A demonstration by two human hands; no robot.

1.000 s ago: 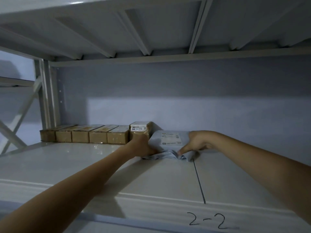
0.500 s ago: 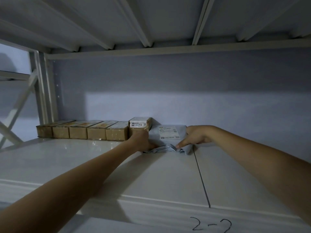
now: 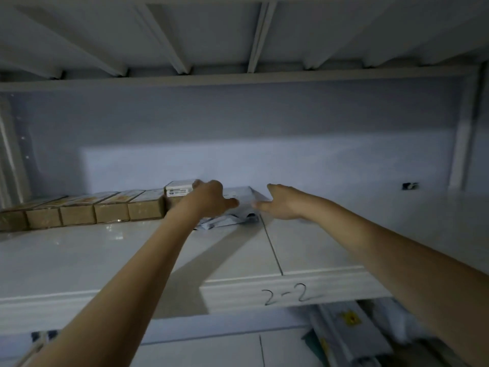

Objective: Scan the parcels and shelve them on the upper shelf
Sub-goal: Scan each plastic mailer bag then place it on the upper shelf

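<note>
Lying between both hands, grey mailer bag (image 3: 238,205) on upper shelf (image 3: 79,250); left hand (image 3: 209,198) and right hand (image 3: 277,203) spread, empty, brown boxes (image 3: 111,211) beyond left hand.

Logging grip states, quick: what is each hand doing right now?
Left hand: open, fingers relaxed over the grey mailer parcel, gripping nothing.
Right hand: open, fingers straight, beside the parcel, holding nothing.

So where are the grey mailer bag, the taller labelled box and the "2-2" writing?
Grey mailer bag (image 3: 239,197), head view, its top face.
Taller labelled box (image 3: 180,191), head view, its front label.
"2-2" writing (image 3: 287,294), head view, the dash.
</note>
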